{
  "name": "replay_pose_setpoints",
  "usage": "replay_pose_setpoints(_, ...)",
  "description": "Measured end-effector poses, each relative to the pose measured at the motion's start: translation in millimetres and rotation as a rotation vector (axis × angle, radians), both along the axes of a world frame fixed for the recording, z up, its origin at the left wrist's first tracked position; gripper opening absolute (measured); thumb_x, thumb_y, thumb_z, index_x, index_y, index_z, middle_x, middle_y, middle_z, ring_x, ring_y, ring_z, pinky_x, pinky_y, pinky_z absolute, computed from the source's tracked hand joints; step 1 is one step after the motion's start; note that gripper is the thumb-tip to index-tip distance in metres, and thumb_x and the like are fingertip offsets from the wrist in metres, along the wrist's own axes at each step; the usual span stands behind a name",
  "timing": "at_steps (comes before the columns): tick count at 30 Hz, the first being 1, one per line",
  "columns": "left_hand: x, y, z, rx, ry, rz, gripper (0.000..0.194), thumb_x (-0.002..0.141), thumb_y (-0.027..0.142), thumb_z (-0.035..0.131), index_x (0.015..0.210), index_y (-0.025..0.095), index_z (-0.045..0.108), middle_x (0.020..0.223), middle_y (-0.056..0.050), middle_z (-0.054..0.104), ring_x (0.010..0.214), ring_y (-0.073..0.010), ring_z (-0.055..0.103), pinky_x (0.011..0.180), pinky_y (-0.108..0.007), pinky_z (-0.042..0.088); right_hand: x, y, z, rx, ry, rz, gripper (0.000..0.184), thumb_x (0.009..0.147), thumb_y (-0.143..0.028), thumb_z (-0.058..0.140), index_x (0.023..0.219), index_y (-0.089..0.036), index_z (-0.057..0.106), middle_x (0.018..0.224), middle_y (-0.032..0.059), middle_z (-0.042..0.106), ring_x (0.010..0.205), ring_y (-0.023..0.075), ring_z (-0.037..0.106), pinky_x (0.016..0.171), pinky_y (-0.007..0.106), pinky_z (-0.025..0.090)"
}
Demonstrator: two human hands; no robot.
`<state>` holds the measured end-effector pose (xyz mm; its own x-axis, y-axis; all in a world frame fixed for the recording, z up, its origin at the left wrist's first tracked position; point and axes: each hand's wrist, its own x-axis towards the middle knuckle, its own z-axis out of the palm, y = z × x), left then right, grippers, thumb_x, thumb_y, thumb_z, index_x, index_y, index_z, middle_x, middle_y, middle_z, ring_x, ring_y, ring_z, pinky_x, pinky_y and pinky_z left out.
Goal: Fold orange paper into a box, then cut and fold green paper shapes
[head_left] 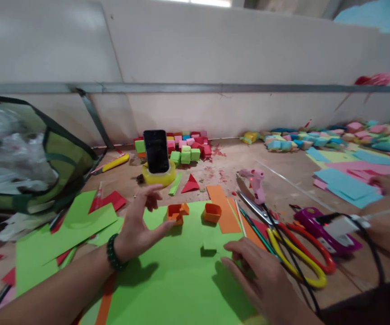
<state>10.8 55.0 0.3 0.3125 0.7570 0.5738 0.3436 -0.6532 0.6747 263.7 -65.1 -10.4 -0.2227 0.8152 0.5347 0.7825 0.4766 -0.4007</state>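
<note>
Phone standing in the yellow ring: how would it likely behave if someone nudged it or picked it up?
The phone would probably tip before sliding, as it stands tall on end in the low yellow ring. Its flat slab should stay stiff when lifted; the smooth dark screen may feel slippery.

Light: soft and even, a bit dim; the top strip (211, 2) is very bright, almost pure white.
Wall (195, 49): pale gray, with a faint shiny patch at the upper left.
Shadows: soft dark shapes lie on the green paper (167, 280) under both hands, the left hand (144, 230) and the right hand (259, 275).
Glare: shiny spots show on the clear bag (8, 149); the glue gun (257, 183) has a small red glow.
Dark parts: the bottom right corner is nearly black, and the phone (156, 151) screen is dark.
Blur: the picture is a little soft all over; the far right blocks (360, 128) look smeary.
Edges: things at the sides look stretched.
</note>
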Motion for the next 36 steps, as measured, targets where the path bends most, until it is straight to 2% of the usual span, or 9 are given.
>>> replay_pose_setpoints(10, 0, 13, -5.1, -0.284, 0.461, -0.118, 0.106, 0.063, 0.053, 0.076, 0.148, 0.024, 0.019, 0.139, -0.014, 0.044, 0.124, -0.0348, 0.042, 0.104, -0.053, 0.034, 1, -2, 0.5, -0.022, 0.022, 0.029, 0.007, 0.09, -0.017, 0.053, 0.096, -0.02, 0.054, 0.07, -0.0009, 0.06, 0.058, 0.0105, 0.06, 0.054, 0.021, 0.047)
replay_pose_setpoints(12, 1, 15, -8.6, -0.33, 0.496, -0.123, 0.099, 0.062, 0.051, 0.076, 0.144, 0.021, 0.029, 0.138, -0.015, 0.046, 0.124, -0.0353, 0.043, 0.103, -0.052, 0.035, 2, -2, 0.4, -0.023, 0.04, 0.036, 0.01, 0.09, -0.017, 0.052, 0.099, -0.02, 0.053, 0.071, -0.0006, 0.06, 0.058, 0.0105, 0.06, 0.055, 0.021, 0.047)
replay_pose_setpoints(15, 5, 17, -9.9, -0.332, 0.521, -0.104, 0.065, 0.066, 0.043, 0.073, 0.123, 0.019, 0.054, 0.126, -0.013, 0.057, 0.115, -0.0331, 0.051, 0.098, -0.049, 0.04, 5, -3, 0.2, -0.034, 0.056, 0.026, 0.01, 0.09, -0.017, 0.052, 0.099, -0.021, 0.053, 0.072, -0.0008, 0.06, 0.06, 0.0103, 0.06, 0.057, 0.021, 0.048)
replay_pose_setpoints(18, 9, 15, -2.1, -0.303, 0.48, -0.098, 0.038, 0.072, 0.034, 0.067, 0.106, 0.018, 0.06, 0.114, -0.01, 0.063, 0.106, -0.0286, 0.057, 0.094, -0.043, 0.043, 8, -5, -1.6, -0.044, 0.074, -0.009, 0.01, 0.09, -0.017, 0.053, 0.098, -0.022, 0.053, 0.073, -0.0012, 0.059, 0.059, 0.0101, 0.059, 0.057, 0.021, 0.048)
replay_pose_setpoints(23, 13, -2, 25.9, -0.18, 0.482, -0.063, 0.038, 0.07, 0.021, 0.064, 0.108, 0.021, 0.058, 0.112, -0.008, 0.065, 0.103, -0.0267, 0.058, 0.089, -0.04, 0.044, 7, -4, -0.4, 0.02, 0.167, -0.125, 0.018, 0.089, -0.023, 0.056, 0.107, -0.022, 0.053, 0.083, 0.0017, 0.06, 0.064, 0.012, 0.059, 0.061, 0.024, 0.052)
replay_pose_setpoints(26, 17, -15, 39.4, -0.04, 0.572, -0.046, 0.039, 0.067, 0.014, 0.06, 0.106, 0.021, 0.057, 0.107, -0.006, 0.065, 0.1, -0.0274, 0.058, 0.088, -0.044, 0.041, 1, -4, 14.2, 0.046, 0.139, -0.186, 0.043, 0.084, -0.032, 0.062, 0.122, -0.019, 0.047, 0.11, 0.0107, 0.06, 0.098, 0.0209, 0.062, 0.082, 0.032, 0.053)
replay_pose_setpoints(29, 20, -26, 45.1, 0.08, 0.684, -0.029, 0.04, 0.065, 0.01, 0.056, 0.103, 0.02, 0.057, 0.098, -0.007, 0.064, 0.092, -0.0277, 0.056, 0.084, -0.046, 0.04, -9, -2, 36.5, 0.045, 0.038, -0.129, 0.066, 0.079, -0.036, 0.067, 0.135, -0.016, 0.037, 0.129, 0.0146, 0.053, 0.122, 0.0261, 0.048, 0.099, 0.039, 0.046)
replay_pose_setpoints(32, 23, -35, 45.9, 0.141, 0.746, -0.039, 0.036, 0.066, 0.01, 0.054, 0.101, 0.018, 0.056, 0.096, -0.009, 0.06, 0.093, -0.0285, 0.054, 0.082, -0.045, 0.04, -21, 3, 49.6, 0.033, -0.033, -0.03, 0.069, 0.077, -0.031, 0.067, 0.136, -0.016, 0.035, 0.129, 0.0134, 0.054, 0.122, 0.0259, 0.047, 0.101, 0.04, 0.044)
replay_pose_setpoints(36, 23, -42, 48.4, 0.162, 0.751, -0.049, 0.035, 0.068, 0.011, 0.054, 0.102, 0.017, 0.053, 0.097, -0.01, 0.058, 0.093, -0.0285, 0.052, 0.082, -0.045, 0.039, -39, 14, 38.6, -0.019, -0.028, -0.046, 0.076, 0.071, -0.022, 0.071, 0.138, -0.015, 0.035, 0.11, 0.0126, 0.064, 0.105, 0.0276, 0.056, 0.088, 0.043, 0.051)
